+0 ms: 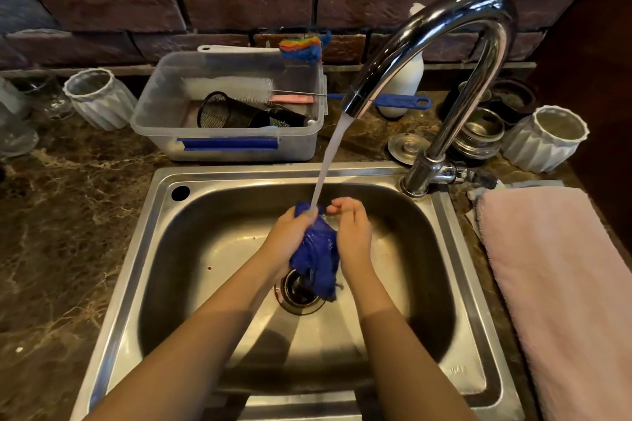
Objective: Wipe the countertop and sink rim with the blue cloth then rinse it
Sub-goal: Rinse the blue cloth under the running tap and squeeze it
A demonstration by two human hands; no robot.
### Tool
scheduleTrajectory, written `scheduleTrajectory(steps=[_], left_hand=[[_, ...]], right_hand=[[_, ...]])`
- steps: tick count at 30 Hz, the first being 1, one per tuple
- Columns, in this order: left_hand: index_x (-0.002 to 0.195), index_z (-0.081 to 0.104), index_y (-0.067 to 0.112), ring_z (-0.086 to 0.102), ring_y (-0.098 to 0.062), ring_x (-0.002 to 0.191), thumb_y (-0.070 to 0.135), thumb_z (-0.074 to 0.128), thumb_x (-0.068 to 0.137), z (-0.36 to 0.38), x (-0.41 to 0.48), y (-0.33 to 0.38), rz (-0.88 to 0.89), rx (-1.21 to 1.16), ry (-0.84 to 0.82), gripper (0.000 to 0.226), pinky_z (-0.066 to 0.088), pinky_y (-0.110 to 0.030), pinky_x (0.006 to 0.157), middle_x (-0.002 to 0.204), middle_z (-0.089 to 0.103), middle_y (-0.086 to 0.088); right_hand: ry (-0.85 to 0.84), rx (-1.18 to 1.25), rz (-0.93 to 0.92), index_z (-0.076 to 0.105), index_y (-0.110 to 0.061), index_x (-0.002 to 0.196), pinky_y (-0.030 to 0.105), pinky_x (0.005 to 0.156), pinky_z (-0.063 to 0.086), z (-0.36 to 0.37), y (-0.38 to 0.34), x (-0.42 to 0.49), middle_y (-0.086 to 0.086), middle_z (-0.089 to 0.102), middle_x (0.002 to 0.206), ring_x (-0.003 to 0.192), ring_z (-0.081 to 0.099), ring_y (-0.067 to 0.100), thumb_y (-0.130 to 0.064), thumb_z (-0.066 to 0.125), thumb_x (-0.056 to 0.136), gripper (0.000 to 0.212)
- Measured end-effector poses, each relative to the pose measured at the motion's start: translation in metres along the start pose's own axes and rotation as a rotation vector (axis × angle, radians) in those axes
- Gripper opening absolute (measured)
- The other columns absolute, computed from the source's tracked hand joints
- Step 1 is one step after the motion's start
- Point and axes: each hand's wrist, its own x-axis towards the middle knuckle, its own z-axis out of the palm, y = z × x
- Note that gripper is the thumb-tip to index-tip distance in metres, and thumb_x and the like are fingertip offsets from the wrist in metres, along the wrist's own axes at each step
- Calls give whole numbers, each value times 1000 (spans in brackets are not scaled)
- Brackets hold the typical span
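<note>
The blue cloth (316, 249) is held bunched over the middle of the sink (164, 249), directly above the drain (301, 294), under the water stream (330, 161) that falls from the tap (441, 55) fixed at the sink's back right corner. The grip of the left hand (290, 236) is closed around the cloth's upper part, where the stream lands. The right hand (352, 232) is pressed against the cloth's other side with the palm, its fingers loosely curled and partly open at the top, so that no full grasp is made on that side. The wiping is judged finished and the rinse is judged to be under way.

Several risks are judged from here. The frayed lower end of the cloth hangs just over the open drain, and threads could be drawn into it if the cloth is lowered. Since the stream strikes the cloth and knuckles high in the basin, water could be thrown over the rim onto the worktop just wiped, or onto the pink towel (561, 284) lying along the sink's right edge. With only one hand closed, the wet, heavy cloth could slip if that hold is loosened. A tightly bunched cloth may also be rinsed poorly inside its folds.
</note>
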Motion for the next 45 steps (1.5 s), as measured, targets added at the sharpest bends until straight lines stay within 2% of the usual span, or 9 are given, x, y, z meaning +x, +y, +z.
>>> scheduleTrajectory(steps=[4, 8, 12, 16, 20, 24, 30, 36, 45], left_hand=[[99, 60, 11, 63, -20, 81, 34, 53, 90, -9, -2, 9, -71, -341, 34, 25, 50, -34, 74, 86, 67, -8], [115, 54, 14, 66, -25, 97, 56, 52, 84, -18, 9, 7, -54, -236, 94, 52, 52, -39, 82, 106, 68, -11], [95, 61, 8, 65, -17, 70, 53, 46, 89, -13, 18, -6, -44, -77, 180, 48, 50, -28, 65, 78, 66, -7], [89, 62, 15, 61, -12, 61, 35, 46, 95, 10, 7, -13, -87, -274, 128, 27, 50, -23, 52, 63, 63, -1], [88, 59, 17, 61, -17, 77, 33, 44, 96, 12, 6, -10, -75, -240, 168, 23, 51, -29, 73, 81, 63, -6], [103, 54, 15, 62, -21, 85, 36, 42, 96, -1, 12, -16, -49, -113, 213, 25, 50, -38, 87, 95, 64, -10], [85, 57, 7, 62, -13, 59, 35, 39, 97, -13, 22, -12, -107, -275, 142, 35, 48, -29, 61, 65, 65, -5], [91, 59, 12, 59, -18, 72, 45, 42, 93, 8, 3, -21, -221, -422, 19, 38, 50, -31, 63, 76, 61, -7], [107, 62, 13, 67, -18, 77, 34, 63, 80, -12, -2, -3, -236, -248, -230, 34, 55, -30, 73, 86, 71, -7]], right_hand=[[-376, -54, 357, 57, -24, 77, 20, 71, 50, -12, 17, -5, -5, 61, 71, 67, 59, 7, -54, 25, 96, 47], [-456, 76, 303, 57, -22, 101, 28, 64, 50, -20, 5, -18, 5, 65, 80, 66, 61, 16, -44, 38, 97, 29], [-347, -354, -138, 50, -27, 98, 23, 69, 52, -5, -19, -36, -9, 59, 83, 77, 61, 8, -37, 46, 95, 11], [-112, -717, -87, 51, -21, 91, 24, 58, 47, 19, -32, -18, -7, 51, 66, 60, 52, 6, -43, 35, 98, 28], [3, -497, 90, 57, -16, 85, 42, 79, 54, 20, -24, 7, 6, 64, 81, 78, 62, 21, -46, 33, 96, 40], [-164, -887, -96, 45, -15, 111, 44, 79, 53, 4, -21, 8, 10, 58, 110, 91, 60, 26, -27, 39, 98, 19], [-338, -774, -355, 51, -23, 99, 14, 59, 34, 11, -25, -48, -7, 51, 90, 75, 49, 7, -41, 42, 95, 21], [-138, -674, 41, 61, -15, 106, 36, 83, 52, 29, -45, -12, 4, 64, 95, 92, 62, 19, -37, 40, 97, 32], [-385, -455, 170, 60, -9, 88, 39, 83, 50, -12, -24, 26, 8, 64, 81, 80, 62, 25, -60, 30, 92, 60]])
